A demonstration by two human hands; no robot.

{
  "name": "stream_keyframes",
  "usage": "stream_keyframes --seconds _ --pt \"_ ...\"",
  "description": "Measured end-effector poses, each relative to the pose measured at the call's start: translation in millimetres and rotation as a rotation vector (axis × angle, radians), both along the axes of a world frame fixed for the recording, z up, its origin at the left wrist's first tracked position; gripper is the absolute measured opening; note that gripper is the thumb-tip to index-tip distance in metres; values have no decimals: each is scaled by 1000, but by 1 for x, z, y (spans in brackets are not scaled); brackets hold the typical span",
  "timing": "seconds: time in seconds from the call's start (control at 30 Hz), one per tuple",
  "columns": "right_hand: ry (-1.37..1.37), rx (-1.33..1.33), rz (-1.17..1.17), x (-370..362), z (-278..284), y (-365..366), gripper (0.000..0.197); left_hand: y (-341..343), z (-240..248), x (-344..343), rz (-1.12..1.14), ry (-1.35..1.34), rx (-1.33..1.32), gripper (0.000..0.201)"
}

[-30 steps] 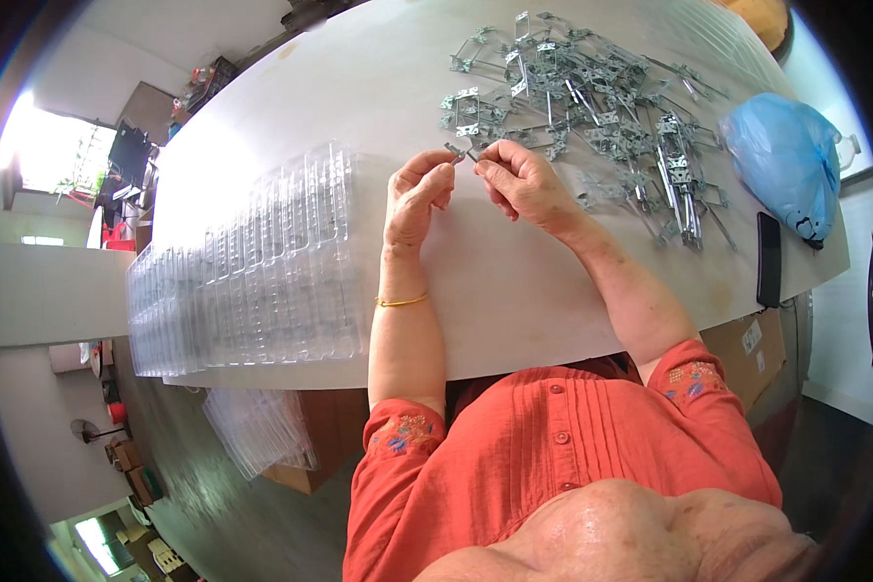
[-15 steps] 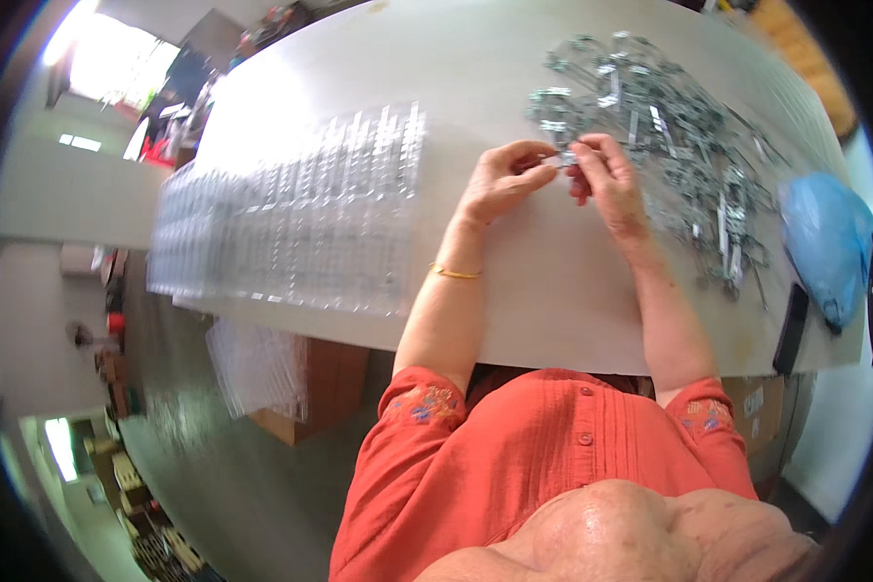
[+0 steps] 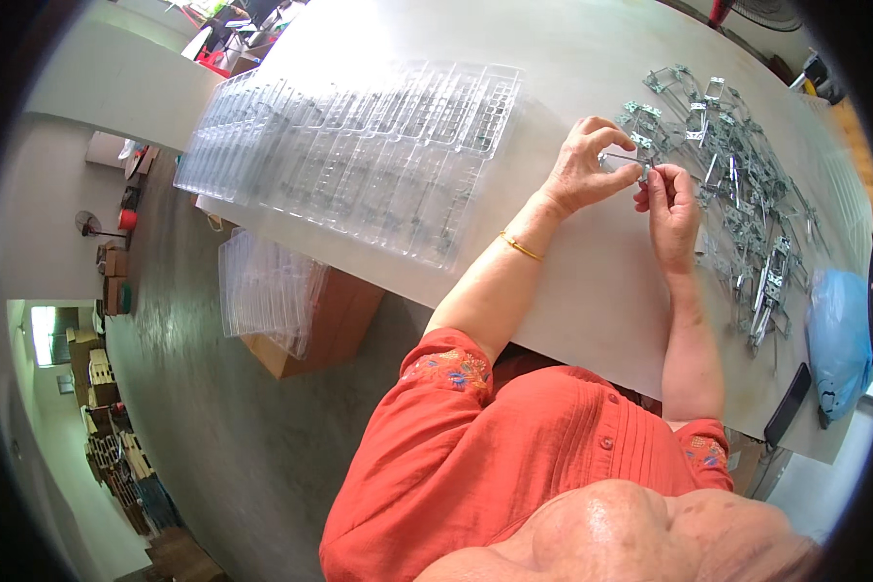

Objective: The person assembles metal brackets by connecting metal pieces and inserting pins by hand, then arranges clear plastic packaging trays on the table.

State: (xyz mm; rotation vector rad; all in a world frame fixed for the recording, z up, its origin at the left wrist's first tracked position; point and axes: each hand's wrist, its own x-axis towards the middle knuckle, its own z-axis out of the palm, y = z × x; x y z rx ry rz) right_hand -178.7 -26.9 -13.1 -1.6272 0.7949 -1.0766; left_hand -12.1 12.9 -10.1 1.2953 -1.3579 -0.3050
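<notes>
Both hands meet over the table at the near left edge of a pile of small silvery metal bracket pieces with thin rods. My left hand curves its thumb and forefinger around a small metal bracket piece with a thin rod, the thumb tip against its end. The fingertips of my right hand pinch the same piece from the right. Finer detail of the piece is too small to make out. To the left lie clear plastic blister trays with many moulded pockets.
At the right edge of the table are a blue plastic bag and a black phone. Below the table's left side, more clear trays rest on a cardboard box. A fan stands beyond the far edge.
The view has swung, so table, trays and pile appear shifted and tilted. My hands stay together beside the pile; the left fingers are now spread wider around the metal piece, and its rod shows.
</notes>
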Motion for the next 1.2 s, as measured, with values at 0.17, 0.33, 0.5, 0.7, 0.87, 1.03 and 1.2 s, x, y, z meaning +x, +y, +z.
stream_keyframes --seconds 0.17,0.33,0.5,0.7,0.87,1.03,1.2 --pt "1 36 55 4 -5 4 12 -2 -4 -1 46 -163 -82 17" --pt "-5 98 51 1 -8 7 12 -7 -9 -3 33 -180 -62 9" --pt "32 171 25 5 -4 10 11 -9 -12 4 127 -311 -36 4" --pt "46 181 12 4 -3 5 11 -11 -18 12 194 -399 0 4" --pt "42 218 -4 2 -5 5 12 -7 -17 15 290 -435 66 3" --pt "9 292 16 2 -4 5 13 -7 -23 19 463 -346 122 11" --pt "24 284 2 1 -3 3 13 -10 -21 21 535 -181 111 12"
